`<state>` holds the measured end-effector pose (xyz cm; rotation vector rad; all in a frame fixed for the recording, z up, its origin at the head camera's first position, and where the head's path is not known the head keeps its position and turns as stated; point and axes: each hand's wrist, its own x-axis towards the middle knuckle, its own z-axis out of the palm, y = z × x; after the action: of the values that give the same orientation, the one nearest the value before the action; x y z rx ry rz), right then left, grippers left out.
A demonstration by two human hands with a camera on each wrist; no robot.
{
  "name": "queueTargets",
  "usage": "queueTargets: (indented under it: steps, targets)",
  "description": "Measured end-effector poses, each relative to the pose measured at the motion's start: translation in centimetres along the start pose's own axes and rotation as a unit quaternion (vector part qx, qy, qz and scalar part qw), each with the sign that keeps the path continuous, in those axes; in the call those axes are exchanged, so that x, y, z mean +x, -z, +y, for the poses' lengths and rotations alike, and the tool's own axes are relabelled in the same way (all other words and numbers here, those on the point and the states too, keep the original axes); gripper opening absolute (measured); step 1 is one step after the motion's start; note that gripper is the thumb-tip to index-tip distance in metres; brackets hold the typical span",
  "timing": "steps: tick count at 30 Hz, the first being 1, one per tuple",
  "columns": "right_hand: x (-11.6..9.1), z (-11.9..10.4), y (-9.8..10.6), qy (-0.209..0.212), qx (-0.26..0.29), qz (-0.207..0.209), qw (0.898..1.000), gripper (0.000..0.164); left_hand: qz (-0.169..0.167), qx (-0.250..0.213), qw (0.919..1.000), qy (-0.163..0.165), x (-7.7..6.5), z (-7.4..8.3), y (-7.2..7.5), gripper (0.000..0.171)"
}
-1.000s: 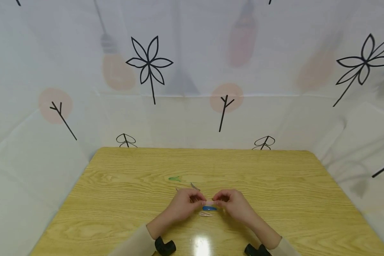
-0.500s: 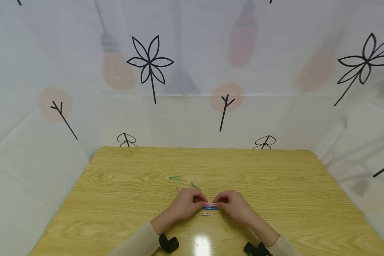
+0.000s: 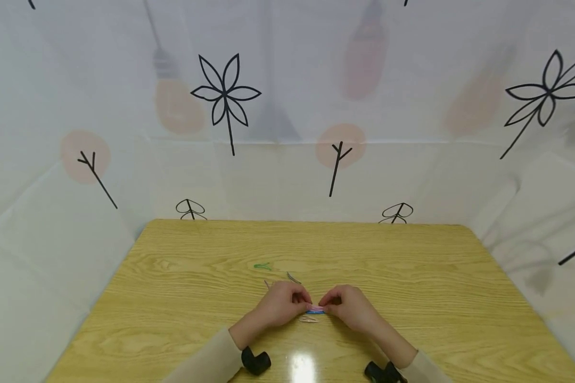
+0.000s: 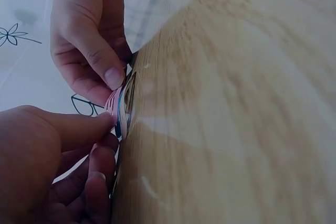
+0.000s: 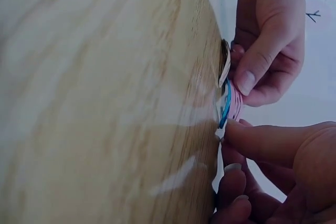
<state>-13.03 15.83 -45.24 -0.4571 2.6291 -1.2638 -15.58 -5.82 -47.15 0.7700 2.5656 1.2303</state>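
Between my two hands is a pink hair clip (image 3: 318,307), its slotted strips showing in the left wrist view. My left hand (image 3: 281,304) pinches one end with thumb and fingers, and my right hand (image 3: 351,309) pinches the other. Right against it on the near side lies a blue hair clip (image 3: 316,312), partly covered by the pink one in the head view. A beige hair clip (image 3: 309,319) lies flat on the table just nearer to me. In the right wrist view, the pink clip (image 5: 237,100) stands beside the blue clip (image 5: 226,106), close over the wood.
Farther back on the wooden table (image 3: 412,266) lie a green hair clip (image 3: 262,266) and a dark one (image 3: 294,277). Another thin clip (image 3: 267,284) is partly hidden behind my left hand. A patterned white cloth (image 3: 287,181) surrounds the table's back and sides.
The pink clip has come down and toward me, held by both hands, and now overlaps the blue clip. My left hand has shifted slightly right. The other clips stay put.
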Motion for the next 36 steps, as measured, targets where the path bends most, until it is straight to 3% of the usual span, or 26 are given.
queueTargets:
  steps: [15, 26, 32, 36]
  targets:
    - [0.19, 0.69, -0.09, 0.000, 0.008, -0.001, 1.000, 0.007, 0.002, 0.011, 0.9999, 0.009, -0.07, 0.17, -0.07, 0.007]
    - [0.46, 0.58, 0.09, 0.003, 0.013, 0.003, 1.000, 0.004, -0.001, -0.002, 0.9993, 0.036, 0.11, 0.32, 0.28, 0.009]
    - [0.72, 0.67, 0.06, 0.009, -0.008, 0.015, 1.000, 0.003, 0.015, 0.012, 0.9992, 0.036, 0.28, 0.66, 0.10, 0.008]
    - [0.64, 0.43, 0.14, 0.010, -0.009, -0.002, 1.000, 0.007, 0.013, 0.025, 0.9988, 0.041, 0.26, 0.82, 0.09, 0.009]
